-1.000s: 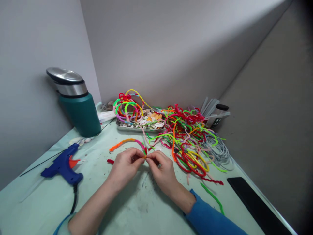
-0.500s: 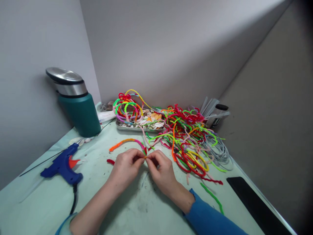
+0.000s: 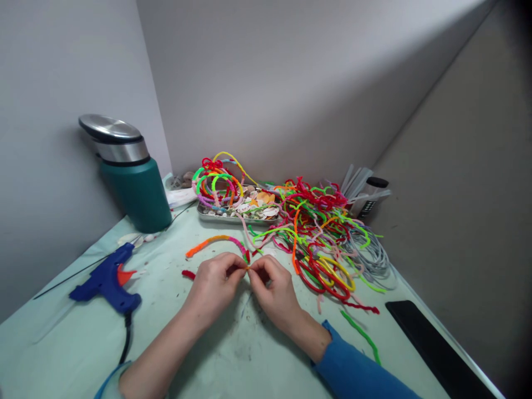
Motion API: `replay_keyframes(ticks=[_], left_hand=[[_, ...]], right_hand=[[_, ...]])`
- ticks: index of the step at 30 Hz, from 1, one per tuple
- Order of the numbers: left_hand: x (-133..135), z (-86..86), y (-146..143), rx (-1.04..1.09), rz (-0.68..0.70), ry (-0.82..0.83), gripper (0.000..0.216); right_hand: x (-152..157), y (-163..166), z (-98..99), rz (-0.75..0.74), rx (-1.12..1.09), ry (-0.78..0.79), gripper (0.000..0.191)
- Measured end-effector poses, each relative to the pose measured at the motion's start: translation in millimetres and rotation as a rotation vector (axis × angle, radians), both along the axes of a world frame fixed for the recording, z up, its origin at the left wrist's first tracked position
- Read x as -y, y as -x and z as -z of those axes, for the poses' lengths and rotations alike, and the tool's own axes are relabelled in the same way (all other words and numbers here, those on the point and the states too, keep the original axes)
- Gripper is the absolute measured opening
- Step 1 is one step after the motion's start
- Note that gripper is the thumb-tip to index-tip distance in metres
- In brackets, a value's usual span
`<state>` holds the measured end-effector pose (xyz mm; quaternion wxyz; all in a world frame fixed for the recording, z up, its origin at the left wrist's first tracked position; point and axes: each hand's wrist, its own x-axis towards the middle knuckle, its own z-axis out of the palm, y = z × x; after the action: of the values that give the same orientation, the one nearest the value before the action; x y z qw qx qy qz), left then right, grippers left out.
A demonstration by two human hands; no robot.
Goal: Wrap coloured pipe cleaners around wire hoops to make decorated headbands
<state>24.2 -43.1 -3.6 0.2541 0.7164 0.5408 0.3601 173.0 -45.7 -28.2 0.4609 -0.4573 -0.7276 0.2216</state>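
Over the table, your left hand and right hand still pinch an orange strand, scarcely moved; the fingerwork seems ongoing.

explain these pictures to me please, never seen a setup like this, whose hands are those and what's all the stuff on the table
There is no machine here: these are a person's own bare hands, the left hand and the right hand. Every picture comes from one camera worn on that person's head, looking forward and down. Both hands pinch a small orange piece, mostly hidden from view. On the pale green table cover, to the left, lies a blue plastic glue gun, with a silver-lidded teal bottle standing behind it. Farther back, a shallow silver metal tray holds shells. To the right is a tangled heap of bright, multicoloured fuzzy stems, beside a coil of grey cord.
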Motion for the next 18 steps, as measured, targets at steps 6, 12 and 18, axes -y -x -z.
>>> replay_keyframes(ticks=[6,12,18], left_hand=[[5.2,0.4,-2.7,-0.127,0.033,-0.162,0.015],[3.7,1.0,-3.0,-0.079,0.012,-0.120,0.014],[-4.8,-0.2,-3.2,0.507,-0.038,0.353,0.016]], right_hand=[[-1.9,2.6,1.5,0.019,-0.055,0.130,0.007],[-3.6,2.1,1.9,-0.011,-0.137,0.218,0.008],[-4.1,-2.0,-0.8,0.023,-0.187,0.185,0.012]])
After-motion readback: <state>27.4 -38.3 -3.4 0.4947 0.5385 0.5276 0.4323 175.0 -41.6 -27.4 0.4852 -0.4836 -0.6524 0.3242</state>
